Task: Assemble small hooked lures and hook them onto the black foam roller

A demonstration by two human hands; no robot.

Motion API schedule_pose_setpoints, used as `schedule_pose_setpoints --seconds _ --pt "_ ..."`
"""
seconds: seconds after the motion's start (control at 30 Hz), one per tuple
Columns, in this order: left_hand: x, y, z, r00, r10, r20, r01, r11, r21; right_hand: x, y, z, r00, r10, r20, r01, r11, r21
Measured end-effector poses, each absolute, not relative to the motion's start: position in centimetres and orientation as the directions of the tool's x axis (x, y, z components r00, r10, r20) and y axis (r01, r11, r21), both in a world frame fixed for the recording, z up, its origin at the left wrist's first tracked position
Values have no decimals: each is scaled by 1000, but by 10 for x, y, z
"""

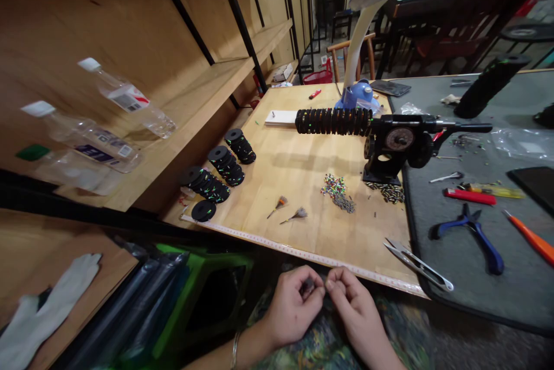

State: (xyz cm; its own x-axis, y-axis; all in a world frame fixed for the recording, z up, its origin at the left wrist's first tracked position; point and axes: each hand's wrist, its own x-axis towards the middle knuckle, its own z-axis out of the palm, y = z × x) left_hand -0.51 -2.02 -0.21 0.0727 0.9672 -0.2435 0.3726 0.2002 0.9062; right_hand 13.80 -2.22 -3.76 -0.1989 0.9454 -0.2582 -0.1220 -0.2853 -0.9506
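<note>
Small dark piece (308, 287), pinched in the curled left hand (293, 307), looks light and fiddly, best gripped by fingertips; right hand (354, 307) curls nearly closed, hold unclear.

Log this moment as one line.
left hand: pinching small dark piece | right hand: fingers pinched beside it | snips: untouched on table

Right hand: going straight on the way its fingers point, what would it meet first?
Probably the bare left hand, which pinches a small dark object; the bare right hand points at it, nearly touching.
</note>
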Motion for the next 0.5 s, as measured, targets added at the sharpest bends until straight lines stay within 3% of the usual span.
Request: schedule_pose_setpoints --seconds 0.2,0.33,0.5 --pt "-13 -18 1 83 976 -203 377 157 913 144 -21 -34 -263 932 -250 -1 -259 -966" --pt "-23 -12 3 52 979 -198 276 176 945 145 -22 -31 -297 925 -235 102 -214 -971" --pt "-22 -4 5 6 955 -298 38 297 954 143 -22 -26 -280 955 -94 162 -50 -985"
